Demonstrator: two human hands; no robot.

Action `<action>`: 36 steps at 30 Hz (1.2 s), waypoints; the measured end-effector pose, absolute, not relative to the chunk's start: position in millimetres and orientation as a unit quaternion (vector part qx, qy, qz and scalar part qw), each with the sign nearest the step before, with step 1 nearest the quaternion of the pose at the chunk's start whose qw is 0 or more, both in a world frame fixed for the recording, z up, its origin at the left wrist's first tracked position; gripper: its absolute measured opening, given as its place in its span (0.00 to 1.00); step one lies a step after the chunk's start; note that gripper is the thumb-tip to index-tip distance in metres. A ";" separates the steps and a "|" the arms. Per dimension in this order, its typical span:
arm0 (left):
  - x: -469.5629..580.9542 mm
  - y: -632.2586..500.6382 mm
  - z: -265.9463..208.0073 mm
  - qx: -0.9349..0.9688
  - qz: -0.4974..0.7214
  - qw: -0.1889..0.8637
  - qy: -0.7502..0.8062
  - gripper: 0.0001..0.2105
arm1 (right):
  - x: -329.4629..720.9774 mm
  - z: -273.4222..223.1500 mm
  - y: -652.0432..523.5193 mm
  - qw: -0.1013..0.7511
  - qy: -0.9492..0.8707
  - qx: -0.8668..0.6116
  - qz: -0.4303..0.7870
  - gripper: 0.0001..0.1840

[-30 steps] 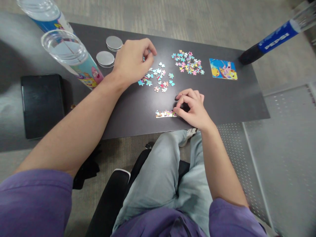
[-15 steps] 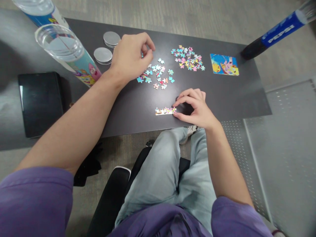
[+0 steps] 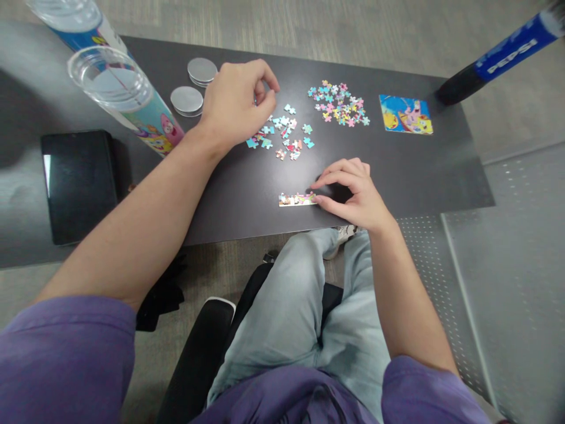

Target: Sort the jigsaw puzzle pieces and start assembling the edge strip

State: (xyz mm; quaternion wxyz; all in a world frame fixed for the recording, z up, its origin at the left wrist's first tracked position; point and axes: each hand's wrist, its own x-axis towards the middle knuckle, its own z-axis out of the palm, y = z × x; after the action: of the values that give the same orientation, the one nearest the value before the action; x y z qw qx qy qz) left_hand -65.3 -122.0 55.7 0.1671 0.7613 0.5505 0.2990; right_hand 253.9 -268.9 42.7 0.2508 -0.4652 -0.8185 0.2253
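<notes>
Near the table's front edge lies a short strip of joined jigsaw pieces [image 3: 295, 200]. My right hand [image 3: 348, 191] has its thumb and index finger around the strip's right end, pinching it, and the thumb covers part of that end. My left hand [image 3: 241, 97] hovers by the left side of a loose group of jigsaw pieces [image 3: 282, 126], hiding some of them. Its fingers are curled, with a gap between thumb and index finger; nothing shows in that gap. A second heap of jigsaw pieces [image 3: 339, 105] lies further right.
A cartoon picture card [image 3: 406, 115] lies right of the heap, beside a tall Pepsi-labelled tube [image 3: 498, 56]. Round silver lids [image 3: 186, 100] sit left of my left hand. Clear cartoon-printed tubes [image 3: 132, 100] and a black tablet [image 3: 79, 185] stand or lie on the left.
The view has shifted slightly. My right thumb has moved up a little onto the end of the strip. My left hand has hardly moved.
</notes>
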 end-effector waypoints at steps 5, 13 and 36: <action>-61.8 -123.8 60.5 0.752 0.289 0.155 0.572 0.13 | 253.2 41.7 -268.1 0.305 -0.787 -0.497 0.201 0.05; -62.9 -121.2 62.9 0.734 0.227 0.180 0.614 0.10 | 246.1 40.3 -246.8 0.293 -0.728 -0.603 0.143 0.08; -73.2 -151.4 39.1 0.691 0.346 0.177 0.609 0.07 | 219.5 48.3 -241.8 0.202 -0.732 -0.641 0.113 0.27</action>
State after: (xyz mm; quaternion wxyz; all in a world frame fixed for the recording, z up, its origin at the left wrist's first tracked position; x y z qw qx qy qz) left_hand -73.2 -151.4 39.1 0.1773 0.6914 0.6091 0.3458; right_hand 219.5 -241.8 48.3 0.2023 -0.6408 -0.7320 0.1127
